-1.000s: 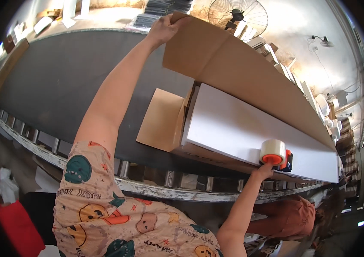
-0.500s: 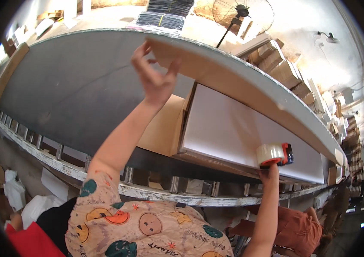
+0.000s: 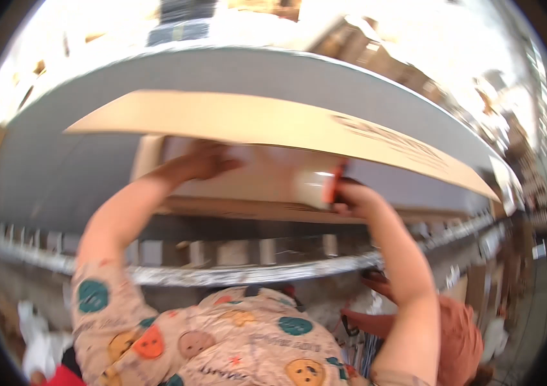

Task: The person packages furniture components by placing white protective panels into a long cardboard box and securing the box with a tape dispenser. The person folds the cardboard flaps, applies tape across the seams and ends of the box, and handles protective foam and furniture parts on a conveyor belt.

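A long cardboard box (image 3: 235,207) lies on the grey belt in front of me, a flat white surface (image 3: 389,183) showing inside it. Its long brown far flap (image 3: 222,112) stands raised over the box and hides part of the interior. My left hand (image 3: 201,162) reaches in beneath the flap near the box's left end, fingers apart and blurred, with nothing visible in them. Over the middle of the box, my right hand (image 3: 354,197) grips a tape dispenser (image 3: 317,186) with a wide clear roll and a red-orange frame, smeared by motion.
The grey conveyor belt (image 3: 61,167) runs across the view, with a worn white rail (image 3: 254,275) along its near side. Cardboard stacks (image 3: 376,55) stand beyond it. Another person in rust-coloured clothing (image 3: 460,334) is at lower right; a red garment (image 3: 64,378) shows at lower left.
My left hand has left the flap's far left corner and come down into the box. The flap now leans over the box. My right hand has moved left with the tape dispenser.
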{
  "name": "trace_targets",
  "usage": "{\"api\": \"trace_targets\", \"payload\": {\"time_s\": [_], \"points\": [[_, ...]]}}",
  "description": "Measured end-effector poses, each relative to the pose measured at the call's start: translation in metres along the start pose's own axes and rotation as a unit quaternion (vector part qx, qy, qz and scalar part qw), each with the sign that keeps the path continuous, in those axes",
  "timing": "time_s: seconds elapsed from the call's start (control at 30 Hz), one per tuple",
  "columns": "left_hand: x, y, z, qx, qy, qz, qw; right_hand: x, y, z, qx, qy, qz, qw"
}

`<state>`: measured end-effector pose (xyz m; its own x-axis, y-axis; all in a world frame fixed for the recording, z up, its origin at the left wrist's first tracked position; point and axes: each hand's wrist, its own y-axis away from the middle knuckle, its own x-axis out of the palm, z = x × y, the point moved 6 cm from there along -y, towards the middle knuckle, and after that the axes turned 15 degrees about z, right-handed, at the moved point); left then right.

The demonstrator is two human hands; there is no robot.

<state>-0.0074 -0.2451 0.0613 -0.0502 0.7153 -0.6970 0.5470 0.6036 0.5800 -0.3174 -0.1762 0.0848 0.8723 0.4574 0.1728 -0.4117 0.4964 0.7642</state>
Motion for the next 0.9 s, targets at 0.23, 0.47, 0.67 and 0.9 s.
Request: {"api": "trace_targets", "payload": {"time_s": [0.23, 0.47, 0.67, 0.9], "points": [[-0.002, 0.081, -0.013, -0.043, -0.120, -0.191, 0.973, -0.029, 0.107, -0.033, -0.054, 0.306, -0.038, 0.950], [-0.028, 0.053, -0.035, -0.176, -0.254, -0.033, 0.951, -0.203, 0.186, -0.199, 0.176, 0.547, -0.179, 0.799], [-0.043, -0.017, -0.041, -0.175, -0.258, -0.220, 0.924, -0.402, 0.248, -0.284, 0.270, 0.515, -0.387, 0.716], [-0.004, -0.128, -0.287, -0.060, -0.255, -0.222, 0.939, -0.547, 0.308, -0.295, 0.290, 0.499, -0.416, 0.703]]}}
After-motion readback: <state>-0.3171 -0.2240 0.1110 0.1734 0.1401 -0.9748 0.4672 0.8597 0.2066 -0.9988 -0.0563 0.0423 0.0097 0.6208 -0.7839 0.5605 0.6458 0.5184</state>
